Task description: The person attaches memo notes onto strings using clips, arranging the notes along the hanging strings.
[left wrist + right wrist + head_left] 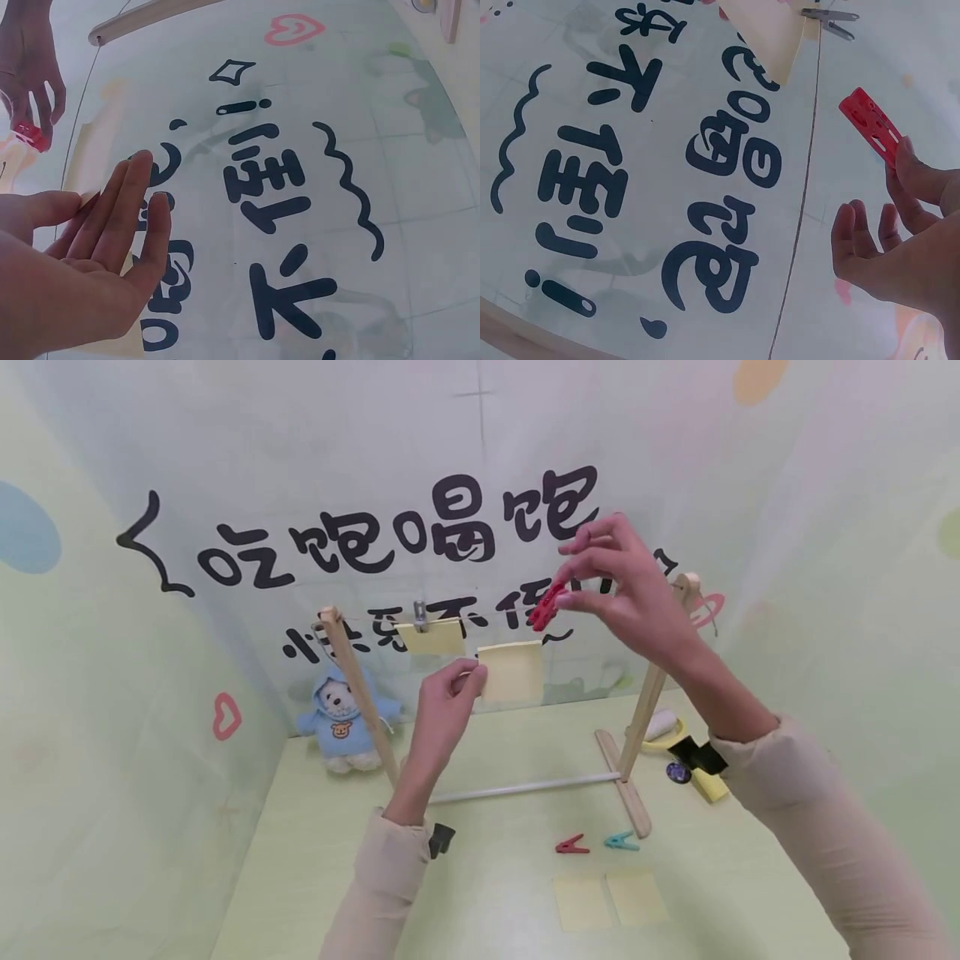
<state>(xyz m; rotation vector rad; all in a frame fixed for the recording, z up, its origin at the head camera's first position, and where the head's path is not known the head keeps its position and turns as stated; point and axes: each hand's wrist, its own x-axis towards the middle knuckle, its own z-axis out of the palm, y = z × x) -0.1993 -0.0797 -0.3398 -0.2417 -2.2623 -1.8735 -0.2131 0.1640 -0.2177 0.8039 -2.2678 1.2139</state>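
Remotely, I pinch the note (512,675), best held steady, in my left hand (446,706) and a red clothespin (545,607) in my right hand (628,589).

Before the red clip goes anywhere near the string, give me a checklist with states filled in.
1. Left hand pinching the held note: ok.
2. Right hand gripping the red clip: ok.
3. Red clip's jaws spread: cannot tell.
4. Held note touching the string: cannot tell.
5. Held note fastened by a clip: not ok, none on it.
6. Hung note held by the metal clip: ok.
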